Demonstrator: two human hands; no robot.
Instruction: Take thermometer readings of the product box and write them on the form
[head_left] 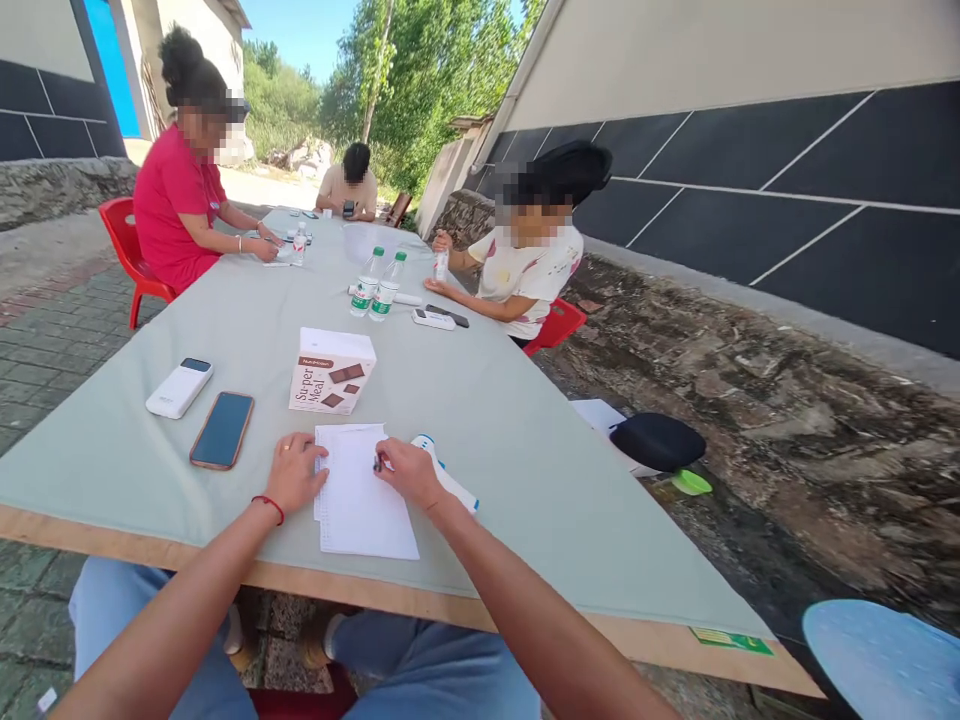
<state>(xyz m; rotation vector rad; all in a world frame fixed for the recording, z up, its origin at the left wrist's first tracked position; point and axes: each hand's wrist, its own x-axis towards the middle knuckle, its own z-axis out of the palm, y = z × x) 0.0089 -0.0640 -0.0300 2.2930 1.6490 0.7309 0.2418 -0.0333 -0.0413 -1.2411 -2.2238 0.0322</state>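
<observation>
Sheets of white paper (pixel 364 515) lie in a loose stack on the table in front of me. My left hand (pixel 297 472) rests at the left edge of the sheets, fingers spread and lightly bent, holding nothing. Over the upper right part of the paper, my right hand (pixel 406 468) is closed in a pinch. A small dark piece shows at its fingertips, too small to name. Partly hidden behind the right hand and wrist is a white device with blue ends (pixel 461 494). Just beyond the paper stands a Super Meal box (pixel 330 375).
A phone (pixel 222 430) and a white power bank (pixel 180 387) lie left on the table (pixel 510 470). Two water bottles (pixel 375 290) stand farther back, near another white device (pixel 433 318). Three people sit around the far part; the one on the right holds a small bottle (pixel 440 264).
</observation>
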